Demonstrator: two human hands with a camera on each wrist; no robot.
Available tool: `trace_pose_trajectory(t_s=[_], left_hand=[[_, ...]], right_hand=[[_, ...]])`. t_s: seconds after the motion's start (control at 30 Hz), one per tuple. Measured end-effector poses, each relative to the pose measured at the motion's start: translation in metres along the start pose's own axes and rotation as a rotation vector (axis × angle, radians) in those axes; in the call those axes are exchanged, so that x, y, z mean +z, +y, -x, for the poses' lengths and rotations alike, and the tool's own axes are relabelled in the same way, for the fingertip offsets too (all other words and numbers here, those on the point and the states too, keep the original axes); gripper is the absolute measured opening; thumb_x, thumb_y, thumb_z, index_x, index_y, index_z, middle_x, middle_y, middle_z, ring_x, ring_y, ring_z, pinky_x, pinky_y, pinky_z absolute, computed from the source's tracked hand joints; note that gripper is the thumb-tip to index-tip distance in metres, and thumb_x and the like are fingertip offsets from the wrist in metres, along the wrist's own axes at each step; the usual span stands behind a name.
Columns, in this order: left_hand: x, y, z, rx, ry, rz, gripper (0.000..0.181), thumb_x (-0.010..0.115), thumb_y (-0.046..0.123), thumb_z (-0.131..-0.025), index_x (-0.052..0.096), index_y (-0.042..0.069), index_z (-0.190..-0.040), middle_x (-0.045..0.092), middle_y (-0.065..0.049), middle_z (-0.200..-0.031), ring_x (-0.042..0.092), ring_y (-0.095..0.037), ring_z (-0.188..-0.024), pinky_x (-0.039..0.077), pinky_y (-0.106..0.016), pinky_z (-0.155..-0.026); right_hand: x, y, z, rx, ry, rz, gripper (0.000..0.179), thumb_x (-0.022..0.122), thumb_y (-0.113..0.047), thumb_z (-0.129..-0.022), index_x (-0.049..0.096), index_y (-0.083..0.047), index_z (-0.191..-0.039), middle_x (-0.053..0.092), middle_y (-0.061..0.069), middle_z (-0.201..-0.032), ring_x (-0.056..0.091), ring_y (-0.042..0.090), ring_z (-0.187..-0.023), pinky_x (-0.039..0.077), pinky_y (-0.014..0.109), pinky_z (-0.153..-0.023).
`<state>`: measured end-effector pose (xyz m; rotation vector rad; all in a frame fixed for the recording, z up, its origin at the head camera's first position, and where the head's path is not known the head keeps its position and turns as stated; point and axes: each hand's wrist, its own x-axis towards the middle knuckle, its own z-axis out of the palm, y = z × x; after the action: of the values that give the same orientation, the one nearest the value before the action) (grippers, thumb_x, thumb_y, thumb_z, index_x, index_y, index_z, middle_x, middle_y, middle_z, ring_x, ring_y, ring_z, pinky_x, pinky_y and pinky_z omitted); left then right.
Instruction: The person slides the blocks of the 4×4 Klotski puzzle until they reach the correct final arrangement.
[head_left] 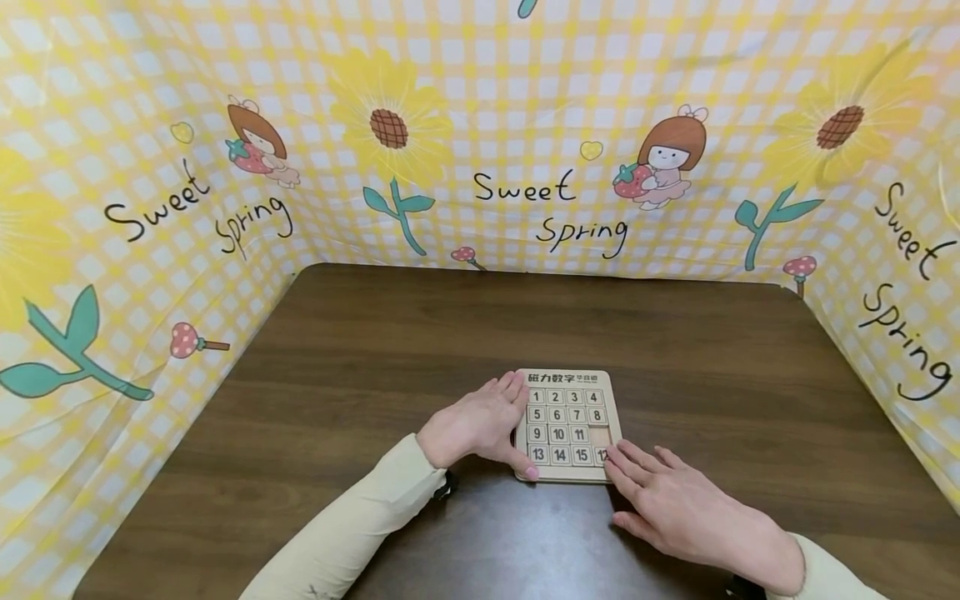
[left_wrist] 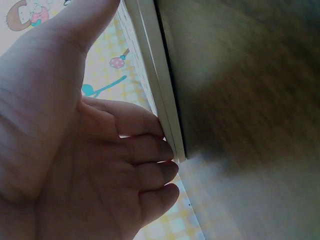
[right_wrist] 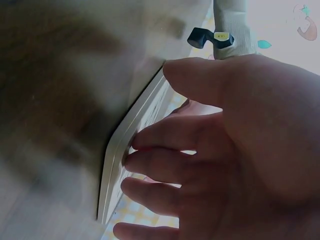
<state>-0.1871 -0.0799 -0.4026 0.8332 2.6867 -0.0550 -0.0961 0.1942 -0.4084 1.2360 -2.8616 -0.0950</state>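
A pale wooden sliding number puzzle (head_left: pixel 567 477) lies flat on the table. Its tiles run in order from 1 through 11; the bare cell (head_left: pixel 600 437) sits at the right end of the third row. Below that gap is the 12 tile (head_left: pixel 602 455), partly covered by fingertips, beside the 15 tile (head_left: pixel 581 455). My left hand (head_left: pixel 480 421) rests along the board's left edge, fingers near the upper corner and thumb at the lower one. With fingers extended, my right hand (head_left: pixel 675 500) touches the lower right of the board at the 12 tile. The left wrist view shows straight fingers (left_wrist: pixel 155 150) against the board's side.
The dark wood table (head_left: pixel 390 333) stretches out around the puzzle. A yellow checked cloth (head_left: pixel 450 100) with printed flowers and figures hangs behind it and along both sides. A dark band with a small device (right_wrist: pixel 210 38) shows at the left sleeve.
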Motion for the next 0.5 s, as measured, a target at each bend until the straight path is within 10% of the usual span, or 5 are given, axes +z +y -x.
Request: trace_pose_trajectory(t_s=[0.5], left_hand=[[0.000, 0.000, 0.000, 0.011, 0.016, -0.007, 0.125, 0.067, 0.078, -0.069, 0.020, 0.001, -0.155, 0.014, -0.017, -0.164, 0.014, -0.027, -0.153, 0.018, -0.039, -0.126]], right_hand=[[0.006, 0.014, -0.014, -0.006, 0.039, -0.002, 0.056, 0.060, -0.042, -0.095, 0.056, -0.005, -0.138, 0.056, 0.015, -0.143, 0.053, 0.032, -0.132, 0.048, 0.058, -0.098]])
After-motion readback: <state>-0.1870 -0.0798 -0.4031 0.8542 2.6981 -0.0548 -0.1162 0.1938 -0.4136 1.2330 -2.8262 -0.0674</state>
